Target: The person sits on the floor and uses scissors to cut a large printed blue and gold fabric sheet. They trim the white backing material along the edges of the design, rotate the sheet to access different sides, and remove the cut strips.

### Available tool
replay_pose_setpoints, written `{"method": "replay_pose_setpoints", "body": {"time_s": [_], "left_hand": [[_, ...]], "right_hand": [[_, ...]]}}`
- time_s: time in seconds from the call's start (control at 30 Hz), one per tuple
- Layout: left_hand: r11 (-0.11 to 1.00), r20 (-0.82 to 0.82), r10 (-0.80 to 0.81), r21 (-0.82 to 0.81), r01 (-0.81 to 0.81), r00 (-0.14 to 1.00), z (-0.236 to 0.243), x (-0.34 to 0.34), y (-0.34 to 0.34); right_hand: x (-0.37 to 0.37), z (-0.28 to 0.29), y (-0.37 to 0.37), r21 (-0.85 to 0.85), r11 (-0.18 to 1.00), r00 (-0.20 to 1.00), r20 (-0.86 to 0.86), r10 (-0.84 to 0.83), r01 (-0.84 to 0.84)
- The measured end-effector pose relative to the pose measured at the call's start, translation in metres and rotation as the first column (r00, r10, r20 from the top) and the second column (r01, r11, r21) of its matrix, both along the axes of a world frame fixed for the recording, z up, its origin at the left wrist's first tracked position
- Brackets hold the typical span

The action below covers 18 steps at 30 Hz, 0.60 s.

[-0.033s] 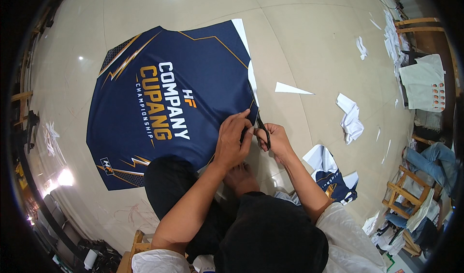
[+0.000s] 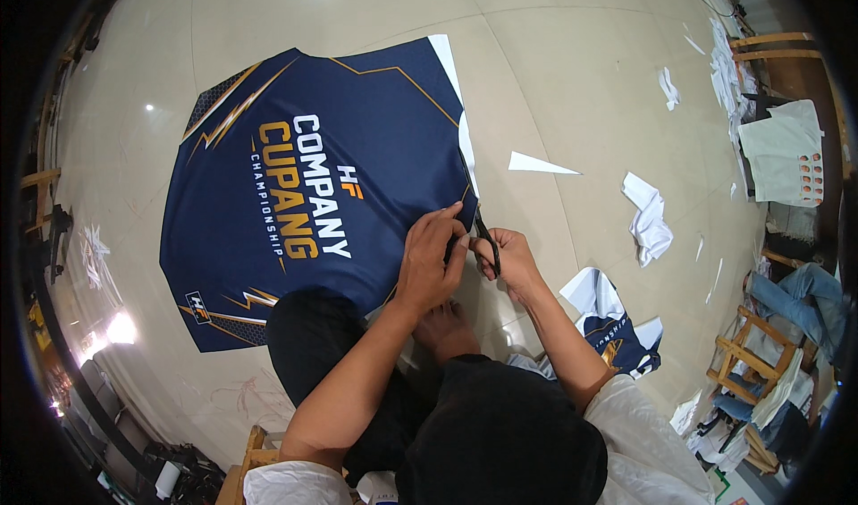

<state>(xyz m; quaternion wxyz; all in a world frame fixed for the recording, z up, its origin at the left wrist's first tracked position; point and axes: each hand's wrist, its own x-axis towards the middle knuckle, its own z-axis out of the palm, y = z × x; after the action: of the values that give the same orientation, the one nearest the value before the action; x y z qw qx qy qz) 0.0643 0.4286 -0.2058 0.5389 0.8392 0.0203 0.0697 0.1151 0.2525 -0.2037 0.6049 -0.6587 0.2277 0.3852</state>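
A navy fabric panel [image 2: 384, 130] with gold and white printing lies spread on the floor. A white margin [image 2: 466, 143] runs along its right edge. My left hand [image 2: 429, 259] grips the panel's lower right edge, thumb and fingers closed over the cloth. Close beside it, my right hand [image 2: 513, 265] holds black-handled scissors [image 2: 486, 237], its fingers through the loops. The scissor blades lie at the panel's right edge, partly covered by cloth and my left hand.
Right of the panel lie a white triangular scrap [image 2: 541, 164] and a crumpled white piece [image 2: 649, 219]. A navy and white bundle of cloth [image 2: 617, 326] sits by my right forearm. Wooden stools [image 2: 755, 349] and another person's jeans-clad legs [image 2: 791, 299] are at the far right.
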Motion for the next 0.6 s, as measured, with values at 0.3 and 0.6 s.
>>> {"method": "replay_pose_setpoints", "body": {"time_s": [0.3, 0.6], "left_hand": [[1.000, 0.007, 0.002, 0.004, -0.002, 1.000, 0.0025, 0.0005, 0.0010], [1.000, 0.020, -0.014, -0.010, 0.015, 1.000, 0.0055, 0.0022, 0.0028]], "right_hand": [[-0.0042, -0.0012, 0.0004, 0.006, 1.000, 1.000, -0.006, -0.015, 0.015], [-0.0085, -0.0037, 0.0000, 0.015, 0.999, 0.999, -0.010, -0.035, 0.035]]}}
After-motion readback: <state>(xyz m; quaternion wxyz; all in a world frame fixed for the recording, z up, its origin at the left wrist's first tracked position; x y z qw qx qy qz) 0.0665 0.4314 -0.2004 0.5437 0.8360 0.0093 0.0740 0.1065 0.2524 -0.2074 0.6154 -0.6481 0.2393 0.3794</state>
